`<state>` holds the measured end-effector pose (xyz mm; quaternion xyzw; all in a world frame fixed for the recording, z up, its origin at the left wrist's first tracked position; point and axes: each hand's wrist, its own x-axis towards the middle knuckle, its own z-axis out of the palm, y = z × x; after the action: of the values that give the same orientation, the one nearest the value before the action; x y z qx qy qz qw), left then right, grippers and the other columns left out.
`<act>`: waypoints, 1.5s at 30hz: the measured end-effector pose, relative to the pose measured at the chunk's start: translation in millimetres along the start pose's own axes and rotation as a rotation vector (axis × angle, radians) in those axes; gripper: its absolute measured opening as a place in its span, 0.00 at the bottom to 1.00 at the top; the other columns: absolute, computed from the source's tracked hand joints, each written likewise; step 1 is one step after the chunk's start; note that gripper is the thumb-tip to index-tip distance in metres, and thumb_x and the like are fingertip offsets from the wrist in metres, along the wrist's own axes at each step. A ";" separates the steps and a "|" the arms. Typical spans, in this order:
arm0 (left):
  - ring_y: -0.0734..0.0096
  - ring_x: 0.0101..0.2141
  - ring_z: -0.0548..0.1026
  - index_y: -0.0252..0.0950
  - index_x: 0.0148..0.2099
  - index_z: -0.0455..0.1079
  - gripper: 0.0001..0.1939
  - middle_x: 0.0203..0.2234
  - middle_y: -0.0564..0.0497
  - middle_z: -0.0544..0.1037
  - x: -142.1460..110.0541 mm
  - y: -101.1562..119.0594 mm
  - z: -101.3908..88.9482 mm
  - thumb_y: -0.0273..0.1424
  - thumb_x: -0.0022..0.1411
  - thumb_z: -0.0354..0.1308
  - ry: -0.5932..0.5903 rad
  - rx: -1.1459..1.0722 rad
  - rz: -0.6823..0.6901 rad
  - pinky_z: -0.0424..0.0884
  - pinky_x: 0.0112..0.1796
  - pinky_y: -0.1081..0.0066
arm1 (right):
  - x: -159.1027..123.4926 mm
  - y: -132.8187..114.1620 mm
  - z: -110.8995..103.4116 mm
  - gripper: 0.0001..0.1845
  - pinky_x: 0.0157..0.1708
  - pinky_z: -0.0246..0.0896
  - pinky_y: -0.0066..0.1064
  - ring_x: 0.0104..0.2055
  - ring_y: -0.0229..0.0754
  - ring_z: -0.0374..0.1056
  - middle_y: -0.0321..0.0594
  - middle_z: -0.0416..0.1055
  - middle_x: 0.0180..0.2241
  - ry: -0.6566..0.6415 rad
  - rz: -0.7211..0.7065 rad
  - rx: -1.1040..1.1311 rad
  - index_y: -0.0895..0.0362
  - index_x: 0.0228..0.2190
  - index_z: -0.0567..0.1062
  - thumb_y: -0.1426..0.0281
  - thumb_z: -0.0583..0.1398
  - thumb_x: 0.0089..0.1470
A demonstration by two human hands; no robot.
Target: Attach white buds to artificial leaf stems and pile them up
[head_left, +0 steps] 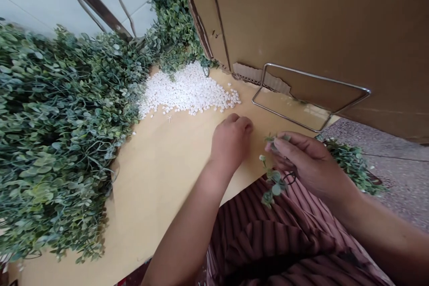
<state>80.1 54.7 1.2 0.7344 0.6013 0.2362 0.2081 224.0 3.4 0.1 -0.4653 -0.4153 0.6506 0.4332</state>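
Observation:
My right hand (306, 158) pinches a small artificial eucalyptus sprig (276, 185) between thumb and fingers. Its green leaves hang down over my lap, with a white bud at one side and a thin dark loop by the fingers. Just to the left, my left hand (232, 139) is closed over the table, its fingers curled away from me; whatever they may hold is hidden. Beyond that hand lies a spread heap of tiny white beads or buds (187, 89) on the tan tabletop (161, 161).
A big mass of artificial greenery (56, 134) covers the left side, with more foliage (174, 9) behind the heap. A large cardboard sheet (301, 22) stands at the right, a bent metal wire frame (315, 76) before it. More sprigs (355, 165) lie low at the right.

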 end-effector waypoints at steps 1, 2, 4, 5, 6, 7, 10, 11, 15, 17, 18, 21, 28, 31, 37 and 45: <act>0.67 0.30 0.72 0.37 0.28 0.73 0.08 0.27 0.49 0.74 -1.9 -1.0 -0.9 0.22 0.53 0.55 0.015 -0.041 -0.022 0.66 0.34 0.68 | 1.2 -0.3 -0.2 0.14 0.14 0.44 0.24 0.16 0.31 0.47 0.29 0.51 0.14 0.012 -0.017 -0.027 0.56 0.25 0.73 0.58 0.58 0.51; 0.68 0.29 0.72 0.37 0.28 0.73 0.07 0.27 0.49 0.74 -4.7 -2.3 -2.5 0.22 0.52 0.56 0.026 -0.122 -0.053 0.66 0.33 0.69 | 2.4 -1.1 0.0 0.14 0.14 0.44 0.24 0.16 0.30 0.48 0.29 0.53 0.14 0.022 -0.036 -0.053 0.56 0.25 0.73 0.58 0.59 0.51; 0.71 0.28 0.71 0.36 0.29 0.73 0.04 0.25 0.51 0.75 -13.0 -4.9 -6.8 0.24 0.51 0.58 0.034 -0.390 -0.154 0.67 0.32 0.71 | 4.7 -3.6 2.2 0.13 0.14 0.46 0.24 0.16 0.30 0.50 0.31 0.58 0.16 0.029 -0.072 -0.107 0.57 0.24 0.73 0.60 0.60 0.49; 0.73 0.27 0.71 0.36 0.29 0.73 0.03 0.24 0.51 0.75 -18.4 -6.0 -9.1 0.25 0.51 0.59 0.034 -0.551 -0.218 0.67 0.31 0.72 | 5.8 -5.0 4.2 0.12 0.14 0.47 0.24 0.17 0.31 0.51 0.31 0.59 0.17 0.022 -0.085 -0.136 0.57 0.23 0.73 0.61 0.61 0.48; 0.74 0.26 0.71 0.35 0.29 0.73 0.02 0.24 0.51 0.76 -24.3 -6.8 -11.4 0.26 0.50 0.60 0.034 -0.708 -0.285 0.68 0.30 0.72 | 7.0 -6.4 6.8 0.11 0.15 0.49 0.24 0.17 0.31 0.53 0.32 0.60 0.17 0.006 -0.093 -0.167 0.57 0.23 0.73 0.61 0.61 0.47; 0.75 0.25 0.71 0.35 0.30 0.74 0.03 0.24 0.51 0.77 -30.6 -7.4 -13.4 0.27 0.49 0.61 0.038 -0.843 -0.347 0.68 0.30 0.73 | 8.1 -7.6 9.8 0.11 0.17 0.51 0.24 0.18 0.31 0.54 0.32 0.61 0.17 -0.016 -0.102 -0.193 0.57 0.23 0.73 0.62 0.61 0.47; 0.76 0.23 0.72 0.35 0.30 0.76 0.07 0.23 0.51 0.78 -49.1 -9.4 -18.2 0.30 0.45 0.65 0.096 -1.080 -0.446 0.70 0.29 0.73 | 10.7 -9.0 20.5 0.11 0.21 0.55 0.24 0.21 0.32 0.58 0.33 0.63 0.19 -0.098 -0.150 -0.226 0.57 0.22 0.73 0.63 0.60 0.49; 0.76 0.23 0.72 0.35 0.30 0.77 0.07 0.23 0.51 0.79 -54.4 -10.5 -19.4 0.31 0.44 0.66 0.117 -1.118 -0.460 0.71 0.29 0.73 | 11.2 -8.9 24.2 0.12 0.22 0.55 0.24 0.21 0.32 0.58 0.33 0.63 0.18 -0.122 -0.160 -0.224 0.57 0.22 0.72 0.63 0.59 0.50; 0.77 0.24 0.72 0.38 0.30 0.78 0.08 0.24 0.50 0.80 -69.1 -17.3 -23.3 0.33 0.44 0.67 0.165 -1.184 -0.491 0.71 0.30 0.74 | 11.3 -6.6 36.9 0.15 0.20 0.54 0.24 0.19 0.32 0.55 0.31 0.59 0.16 -0.183 -0.180 -0.233 0.57 0.18 0.69 0.61 0.59 0.50; 0.77 0.24 0.73 0.39 0.31 0.78 0.09 0.25 0.50 0.80 -72.9 -20.8 -24.8 0.33 0.44 0.68 0.178 -1.194 -0.507 0.70 0.30 0.75 | 11.3 -3.9 41.5 0.15 0.19 0.53 0.24 0.19 0.32 0.55 0.31 0.59 0.16 -0.200 -0.187 -0.265 0.57 0.19 0.69 0.62 0.57 0.51; 0.77 0.24 0.73 0.39 0.31 0.78 0.09 0.25 0.50 0.80 -74.3 -22.2 -25.4 0.33 0.43 0.68 0.182 -1.198 -0.513 0.70 0.29 0.75 | 11.5 -2.2 43.3 0.14 0.19 0.53 0.24 0.19 0.32 0.55 0.32 0.59 0.16 -0.206 -0.192 -0.282 0.58 0.19 0.69 0.64 0.56 0.51; 0.78 0.24 0.73 0.39 0.31 0.78 0.10 0.24 0.51 0.80 -76.9 -24.5 -26.5 0.33 0.42 0.69 0.186 -1.214 -0.526 0.70 0.29 0.77 | 13.1 2.8 47.6 0.14 0.21 0.53 0.24 0.20 0.32 0.55 0.32 0.58 0.16 -0.214 -0.216 -0.330 0.58 0.17 0.65 0.68 0.54 0.52; 0.81 0.22 0.73 0.38 0.27 0.78 0.11 0.21 0.53 0.79 -77.0 -23.0 -28.2 0.32 0.37 0.71 0.215 -1.279 -0.593 0.71 0.28 0.80 | 16.4 4.7 51.5 0.14 0.21 0.49 0.23 0.21 0.30 0.51 0.30 0.53 0.16 -0.223 -0.335 -0.429 0.58 0.15 0.59 0.74 0.53 0.49; 0.82 0.22 0.73 0.38 0.27 0.78 0.11 0.20 0.53 0.79 -75.9 -22.5 -28.7 0.32 0.36 0.71 0.214 -1.285 -0.601 0.71 0.28 0.81 | 16.3 5.6 52.1 0.13 0.21 0.49 0.23 0.21 0.30 0.50 0.30 0.52 0.16 -0.209 -0.352 -0.446 0.57 0.15 0.58 0.74 0.53 0.49; 0.79 0.23 0.74 0.38 0.27 0.78 0.10 0.22 0.52 0.80 -75.0 -23.1 -28.0 0.32 0.36 0.71 0.219 -1.269 -0.594 0.72 0.29 0.78 | 16.3 9.1 52.2 0.13 0.21 0.49 0.23 0.21 0.30 0.50 0.30 0.52 0.16 -0.194 -0.394 -0.471 0.57 0.15 0.57 0.74 0.52 0.48; 0.79 0.22 0.74 0.38 0.26 0.78 0.10 0.21 0.53 0.79 -74.6 -23.0 -27.1 0.32 0.36 0.71 0.212 -1.265 -0.577 0.72 0.28 0.79 | 14.9 8.7 52.0 0.14 0.21 0.48 0.23 0.20 0.30 0.49 0.30 0.51 0.16 -0.183 -0.388 -0.467 0.57 0.15 0.57 0.73 0.52 0.48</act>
<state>33.6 -13.5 2.1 0.2565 0.5363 0.5462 0.5901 169.4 8.0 -0.3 -0.4040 -0.6717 0.4819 0.3916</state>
